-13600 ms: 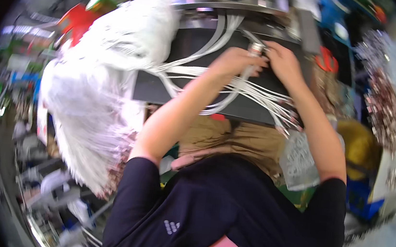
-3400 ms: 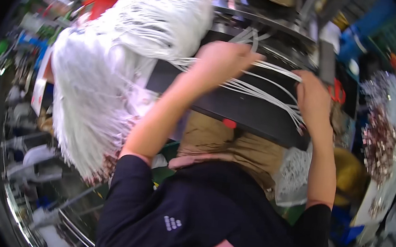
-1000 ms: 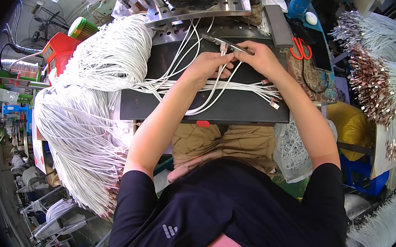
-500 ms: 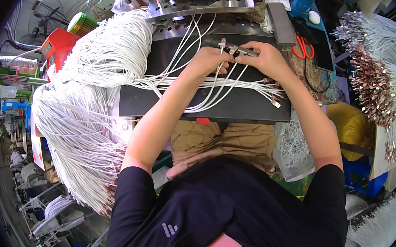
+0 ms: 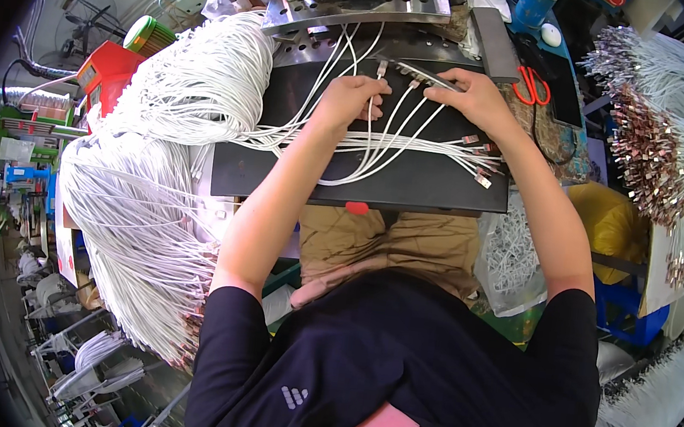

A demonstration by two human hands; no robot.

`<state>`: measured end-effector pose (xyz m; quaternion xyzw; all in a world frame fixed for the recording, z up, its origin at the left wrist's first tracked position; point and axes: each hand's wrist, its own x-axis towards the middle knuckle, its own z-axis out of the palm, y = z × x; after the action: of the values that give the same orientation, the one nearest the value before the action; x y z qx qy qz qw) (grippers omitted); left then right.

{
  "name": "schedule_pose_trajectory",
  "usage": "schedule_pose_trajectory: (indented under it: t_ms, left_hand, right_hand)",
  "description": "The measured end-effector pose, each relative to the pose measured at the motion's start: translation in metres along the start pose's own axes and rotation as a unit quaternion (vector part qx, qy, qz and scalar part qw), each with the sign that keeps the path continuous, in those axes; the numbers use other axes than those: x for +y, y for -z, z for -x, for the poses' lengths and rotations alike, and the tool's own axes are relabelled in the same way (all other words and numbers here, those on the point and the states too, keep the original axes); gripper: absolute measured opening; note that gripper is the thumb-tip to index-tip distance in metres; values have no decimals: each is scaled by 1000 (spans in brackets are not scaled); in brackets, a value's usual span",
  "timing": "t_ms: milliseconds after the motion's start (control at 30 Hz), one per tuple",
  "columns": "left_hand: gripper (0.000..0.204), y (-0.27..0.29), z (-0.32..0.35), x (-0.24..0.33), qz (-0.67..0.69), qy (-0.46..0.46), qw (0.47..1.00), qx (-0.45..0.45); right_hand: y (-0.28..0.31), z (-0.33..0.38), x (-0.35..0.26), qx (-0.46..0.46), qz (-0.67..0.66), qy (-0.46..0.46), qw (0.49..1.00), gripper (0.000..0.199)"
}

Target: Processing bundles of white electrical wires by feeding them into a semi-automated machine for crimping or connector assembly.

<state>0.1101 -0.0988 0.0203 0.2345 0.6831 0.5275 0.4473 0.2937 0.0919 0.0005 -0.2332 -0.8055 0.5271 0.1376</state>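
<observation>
Black board (image 5: pixel 444 194); clear bag (image 5: pixel 519 302) with white bits (image 5: pixel 511 252); left hand (image 5: pixel 352 101) pinching cable (image 5: pixel 370 123), right hand (image 5: pixel 479 103) gripping bar (image 5: pixel 430 77).

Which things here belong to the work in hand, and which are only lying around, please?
Work in hand:
- cable, in left hand
- grey strip, in right hand
- other cables, on black board

Seemingly idle:
- scissors
- yellow bag
- blue container

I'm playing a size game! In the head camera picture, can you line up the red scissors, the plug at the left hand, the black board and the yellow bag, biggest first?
1. Black board
2. Yellow bag
3. Red scissors
4. Plug
</observation>
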Motion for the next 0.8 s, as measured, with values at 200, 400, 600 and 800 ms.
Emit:
schedule_pose_trajectory:
  t_ms: [200,400,600,800]
  left_hand:
    - [23,15,-2,0,-66,39,993,-86]
    - [25,-1,3,-1,-97,11,994,-49]
    - [43,10,9,10,-438,-192,869,128]
    - [46,39,-48,43,76,-34,990,116]
  right_hand:
    - [1,0,-5,-59,-3,-19,998,62]
    - [7,11,-26,-96,38,-7,995,48]
    - [6,-3,-27,6,267,91,959,42]
    - [-11,-128,-7,302,351,343,818,37]
